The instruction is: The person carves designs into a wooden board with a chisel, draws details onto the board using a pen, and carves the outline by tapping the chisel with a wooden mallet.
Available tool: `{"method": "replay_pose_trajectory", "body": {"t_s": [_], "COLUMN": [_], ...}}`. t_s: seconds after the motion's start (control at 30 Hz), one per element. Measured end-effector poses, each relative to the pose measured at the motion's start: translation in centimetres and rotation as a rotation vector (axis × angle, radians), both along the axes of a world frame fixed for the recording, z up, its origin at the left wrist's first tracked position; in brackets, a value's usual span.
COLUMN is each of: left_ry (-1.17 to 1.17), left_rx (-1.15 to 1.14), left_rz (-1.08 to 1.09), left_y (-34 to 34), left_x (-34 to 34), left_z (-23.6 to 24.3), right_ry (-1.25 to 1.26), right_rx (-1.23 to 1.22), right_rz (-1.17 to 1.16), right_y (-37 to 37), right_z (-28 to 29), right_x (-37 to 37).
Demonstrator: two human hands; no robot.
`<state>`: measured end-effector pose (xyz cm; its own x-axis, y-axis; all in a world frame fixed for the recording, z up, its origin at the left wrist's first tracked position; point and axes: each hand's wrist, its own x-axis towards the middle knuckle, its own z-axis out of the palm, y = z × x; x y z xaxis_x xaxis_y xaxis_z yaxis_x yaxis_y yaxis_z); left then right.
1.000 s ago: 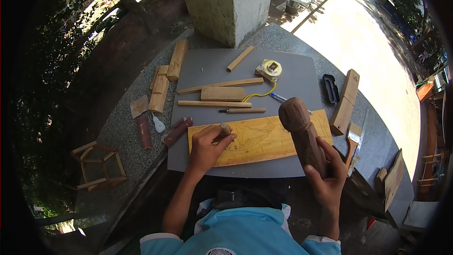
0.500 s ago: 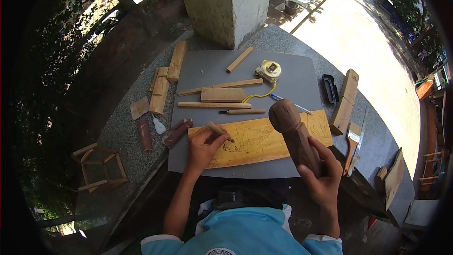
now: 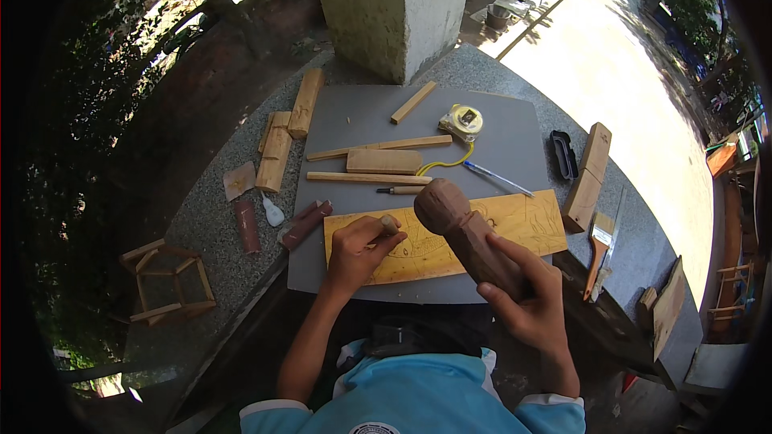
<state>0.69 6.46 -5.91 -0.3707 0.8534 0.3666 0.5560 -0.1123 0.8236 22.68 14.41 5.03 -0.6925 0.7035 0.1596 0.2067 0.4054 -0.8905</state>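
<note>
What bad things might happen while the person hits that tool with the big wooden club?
1. The right hand holds the wooden mallet raised close above the left hand, which grips the chisel. A missed blow could strike the fingers.
2. The carved board lies loose on the grey mat, no clamp visible, so it might slide under a blow.
3. The paintbrush sits near the table edge and could get knocked off.
</note>
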Motion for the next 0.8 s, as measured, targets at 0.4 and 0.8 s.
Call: {"method": "replay_pose_trajectory", "body": {"t_s": [0.4,0.8], "left_ry": [0.166,0.102], "left_rx": [0.012,0.045], "left_rz": [-0.011,0.003], "left_y": [-0.2,-0.2], "left_x": [0.2,0.3], "left_z": [1.3,0.3], "right_ry": [0.181,-0.216], "right_rx": [0.493,0.249], "right_rz": [0.058,0.202], "right_y": [-1.1,-0.9], "right_z": [1.3,1.9], "right_x": [-3.6,-3.2]}}
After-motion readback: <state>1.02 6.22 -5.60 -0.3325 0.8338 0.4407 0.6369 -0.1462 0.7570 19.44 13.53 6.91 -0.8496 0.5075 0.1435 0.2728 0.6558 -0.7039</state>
